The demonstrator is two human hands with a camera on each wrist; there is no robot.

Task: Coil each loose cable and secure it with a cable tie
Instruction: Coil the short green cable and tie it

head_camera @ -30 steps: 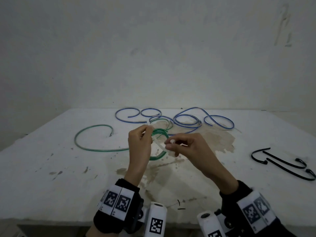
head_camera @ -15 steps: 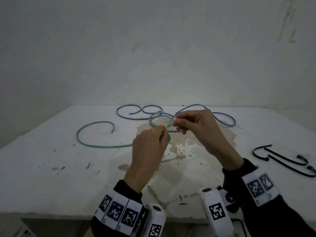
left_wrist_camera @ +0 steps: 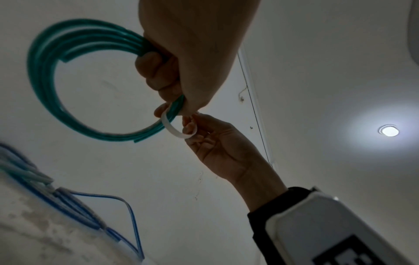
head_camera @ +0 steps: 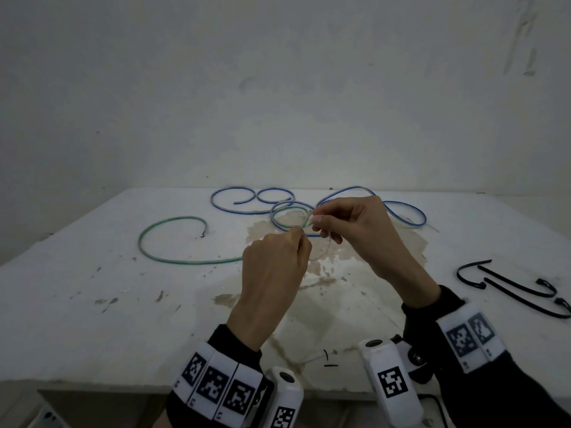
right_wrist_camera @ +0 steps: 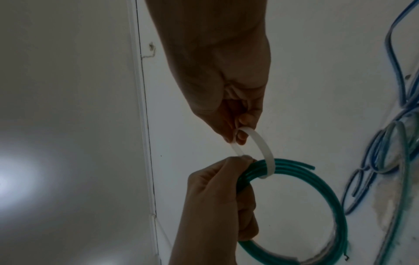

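My left hand [head_camera: 301,242] grips a small green cable coil [left_wrist_camera: 45,71] by its bundled side; in the head view the hand hides most of it. A white cable tie [right_wrist_camera: 260,143] is looped round the coil's strands [right_wrist_camera: 328,197] just beside my left hand [right_wrist_camera: 240,166]. Just above, my right hand [head_camera: 318,219] pinches the tie's two ends together between thumb and fingers [right_wrist_camera: 238,132]. In the left wrist view the tie [left_wrist_camera: 172,129] arcs from the coil to my right hand [left_wrist_camera: 192,125]. Both hands are held above the table [head_camera: 92,304].
A long green cable [head_camera: 173,239] lies on the table to the left, running towards my left hand. Loose blue cables [head_camera: 401,211] sprawl at the back. Black cable ties [head_camera: 509,282] lie at the right. A brown stain marks the middle; the front edge is near my wrists.
My right hand has risen from the lower right of my left hand to just above it, carrying the tie. Both hands have moved farther out over the table.
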